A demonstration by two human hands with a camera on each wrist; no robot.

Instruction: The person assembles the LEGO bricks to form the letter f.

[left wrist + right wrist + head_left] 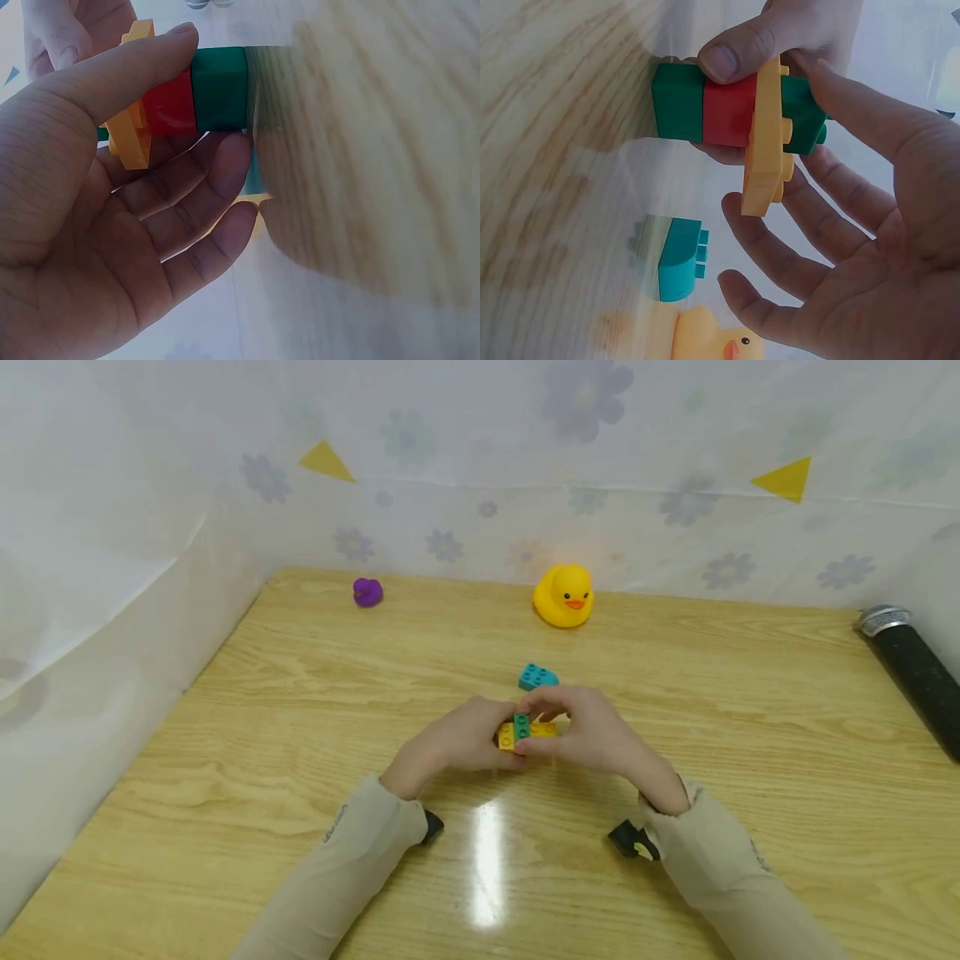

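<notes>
A small upright stack of toy bricks stands on the table between both hands. Its lowest piece is a green brick [679,103], with a red brick [729,112] above it and a longer yellow brick [763,161] across that. My left hand [477,735] holds the stack from its side, thumb on the red brick in the left wrist view. At the top, a second green brick [522,727] lies across the yellow one, pinched by my right hand [592,731]. Whether it is fully seated cannot be told. Just beyond the hands lies a teal brick [537,677] with one rounded end.
A yellow rubber duck [564,597] sits near the table's back edge, and a small purple duck [367,592] is farther left. On the right edge lies a black microphone [918,672]. A flowered white curtain [480,460] hangs behind the wooden table [300,710].
</notes>
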